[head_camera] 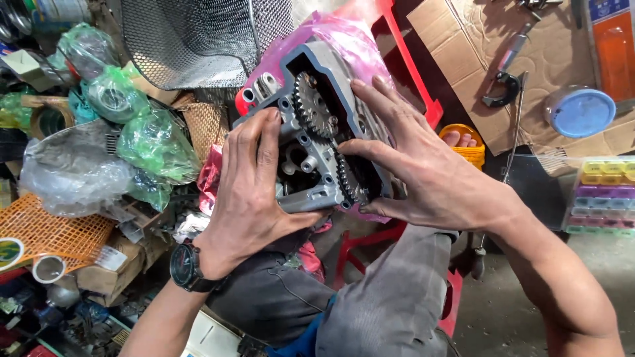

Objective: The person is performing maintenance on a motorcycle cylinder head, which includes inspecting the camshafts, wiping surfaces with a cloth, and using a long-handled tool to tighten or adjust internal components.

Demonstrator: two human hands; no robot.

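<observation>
While the person sits with knees up in grey trousers (370, 297), a grey metal engine casing (311, 165) rests on the lap, partly wrapped in a pink plastic bag (344, 39). Its open side faces the camera, showing a toothed gear (312, 106) near the top and a second gear (348, 180) lower down (only its edge shows past the fingers). The left hand (248, 192), a black wristwatch (187, 266) on its wrist, lies flat on the casing's left side, fingers together and pressed against the metal, steadying it rather than closing around it. The right hand (420, 165) spreads over the right side, fingers apart, the thumb tip touching the lower gear and the fingertips resting on the casing's rim. To the left lie green plastic bags (155, 142) and an orange mesh panel (49, 231); a wire basket (198, 39) stands above. On the right, flattened cardboard (476, 53) carries a blue round lid (581, 111).
</observation>
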